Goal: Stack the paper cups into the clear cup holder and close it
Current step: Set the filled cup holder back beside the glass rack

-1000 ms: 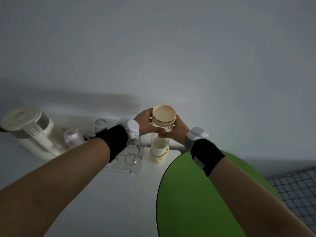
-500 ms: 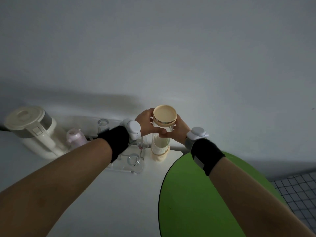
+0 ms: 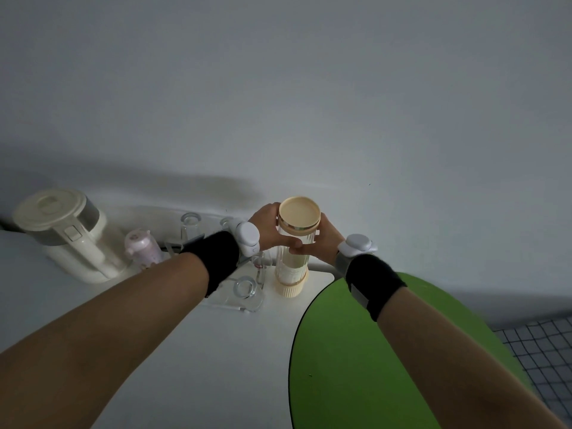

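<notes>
- Left hand (image 3: pixel 268 230): fingers (image 3: pixel 270 212) curled round the upper tube of the holder (image 3: pixel 292 260), just under the lid (image 3: pixel 299 213).
- Right hand (image 3: pixel 326 243): fingers curled round the same part of the tube from the opposite side.
- Both thumbs lie across the near face of the tube, tips touching.
- Holder: upright between the two sets of fingers, its cream base (image 3: pixel 289 289) resting on the white worktop (image 3: pixel 201 351) below them.
- Lid: seated on the holder, directly above the fingers.
- Cups (image 3: pixel 291 272): stacked inside the tube, below the fingers, above the base.
- Tray (image 3: pixel 235 300): clear, just left of the base, carrying a glass (image 3: pixel 246 287).
- Bottle (image 3: pixel 143 249): pink, well left of the fingers.
- Kettle (image 3: pixel 66 235): cream, further left.
- Green surface (image 3: pixel 371 351): round, below the right fingers, under the right forearm.
</notes>
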`<state>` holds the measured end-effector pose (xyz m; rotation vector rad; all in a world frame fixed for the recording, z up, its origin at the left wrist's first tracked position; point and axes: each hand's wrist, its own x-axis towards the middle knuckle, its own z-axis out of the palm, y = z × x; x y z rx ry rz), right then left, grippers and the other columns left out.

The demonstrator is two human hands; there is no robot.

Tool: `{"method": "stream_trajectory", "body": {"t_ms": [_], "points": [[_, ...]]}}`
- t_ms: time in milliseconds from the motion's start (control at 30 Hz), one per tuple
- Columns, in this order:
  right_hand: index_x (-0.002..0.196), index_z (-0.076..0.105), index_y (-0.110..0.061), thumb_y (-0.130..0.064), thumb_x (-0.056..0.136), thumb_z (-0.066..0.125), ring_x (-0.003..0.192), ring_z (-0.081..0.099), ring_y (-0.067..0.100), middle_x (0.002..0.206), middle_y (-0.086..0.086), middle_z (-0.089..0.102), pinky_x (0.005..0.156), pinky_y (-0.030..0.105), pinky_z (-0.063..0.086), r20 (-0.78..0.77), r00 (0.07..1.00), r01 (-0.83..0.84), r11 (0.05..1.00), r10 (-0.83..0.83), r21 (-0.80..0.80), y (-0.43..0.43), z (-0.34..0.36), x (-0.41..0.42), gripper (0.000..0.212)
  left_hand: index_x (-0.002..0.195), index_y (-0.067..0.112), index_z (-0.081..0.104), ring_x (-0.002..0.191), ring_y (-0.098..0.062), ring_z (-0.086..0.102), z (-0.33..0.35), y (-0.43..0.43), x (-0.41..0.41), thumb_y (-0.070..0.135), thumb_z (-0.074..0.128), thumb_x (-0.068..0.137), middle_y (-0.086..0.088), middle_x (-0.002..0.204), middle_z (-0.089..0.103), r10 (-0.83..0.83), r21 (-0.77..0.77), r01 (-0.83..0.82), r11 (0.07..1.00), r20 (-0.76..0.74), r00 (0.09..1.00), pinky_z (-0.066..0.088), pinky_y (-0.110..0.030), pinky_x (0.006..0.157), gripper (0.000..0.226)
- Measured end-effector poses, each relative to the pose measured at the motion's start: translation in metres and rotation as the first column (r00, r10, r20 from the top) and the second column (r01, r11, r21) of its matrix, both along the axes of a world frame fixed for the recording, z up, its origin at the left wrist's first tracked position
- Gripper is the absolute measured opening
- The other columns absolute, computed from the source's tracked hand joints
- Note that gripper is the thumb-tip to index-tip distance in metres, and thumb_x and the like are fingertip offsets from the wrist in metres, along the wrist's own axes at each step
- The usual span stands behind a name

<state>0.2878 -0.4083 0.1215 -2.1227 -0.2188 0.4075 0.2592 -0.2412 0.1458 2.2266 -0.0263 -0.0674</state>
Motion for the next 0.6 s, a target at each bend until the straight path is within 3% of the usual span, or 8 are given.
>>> {"method": "stream_trajectory", "body": {"t_ms": [233, 600], "points": [[0.136, 0.035, -0.016, -0.02, 0.059, 0.09, 0.115, 0.057, 0.026, 0.125, 0.004, 0.057, 0.096, 0.048, 0.05, -0.02, 1.0, 0.002, 1.0, -0.002, -0.007, 0.0, -0.009, -0.005, 0.095, 0.119, 0.014, 0.055, 0.101, -0.022, 0.062, -0.007, -0.002, -0.004, 0.019, 0.091, 0.055, -0.004, 0.111, 0.063, -0.022, -0.038, 0.021, 0.999, -0.04, 0.999, 0.054, -0.045, 0.088, 0.073], [0.136, 0.032, -0.014, -0.019, 0.062, 0.088, 0.114, 0.056, 0.028, 0.125, 0.006, 0.056, 0.094, 0.049, 0.051, -0.006, 1.0, -0.011, 0.999, 0.011, -0.038, 0.0, -0.011, -0.01, 0.092, 0.125, 0.014, 0.05, 0.108, -0.022, 0.059, -0.011, 0.0, -0.013, 0.022, 0.091, 0.055, -0.003, 0.117, 0.057, -0.004, -0.062, 0.001, 0.998, -0.06, 0.998, 0.055, -0.045, 0.089, 0.081]]}}
